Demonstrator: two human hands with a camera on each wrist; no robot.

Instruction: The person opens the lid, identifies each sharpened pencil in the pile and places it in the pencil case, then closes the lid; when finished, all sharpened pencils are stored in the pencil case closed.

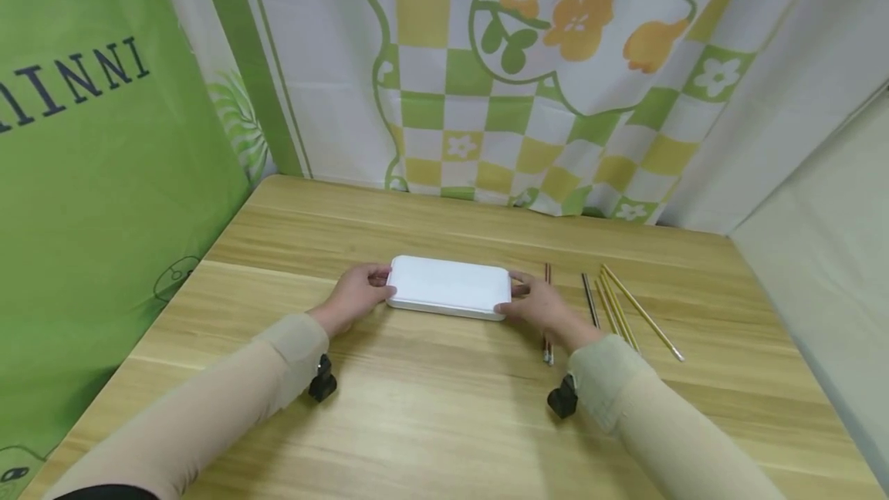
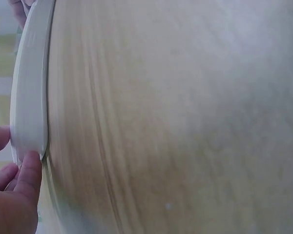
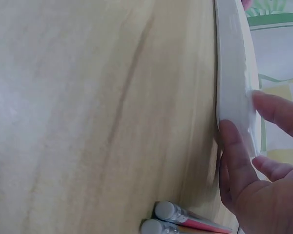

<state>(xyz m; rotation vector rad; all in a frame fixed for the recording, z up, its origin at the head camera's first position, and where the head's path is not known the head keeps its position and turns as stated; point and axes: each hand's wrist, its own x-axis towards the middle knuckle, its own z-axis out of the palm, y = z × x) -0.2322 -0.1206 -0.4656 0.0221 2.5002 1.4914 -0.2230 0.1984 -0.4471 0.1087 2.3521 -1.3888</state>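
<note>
A white, flat, rectangular box [image 1: 447, 284] with rounded corners lies on the wooden table, its plain top facing up. My left hand [image 1: 356, 295] grips its left end, thumb at the near edge and fingers around the side. At the opposite end, my right hand [image 1: 543, 304] holds the box in the same way. The left wrist view shows fingertips against the long white side [image 2: 30, 87]. In the right wrist view, thumb and fingers touch the end of the white box [image 3: 233, 68]. Whatever is inside is hidden.
Two reddish-brown pencils [image 1: 547, 349] lie partly under my right hand. Farther right are a black pencil [image 1: 589, 295] and several yellow pencils [image 1: 642, 313], one slanted apart. A patterned curtain [image 1: 479, 114] hangs behind the table [image 1: 417, 407]; green cloth [image 1: 90, 199] stands left.
</note>
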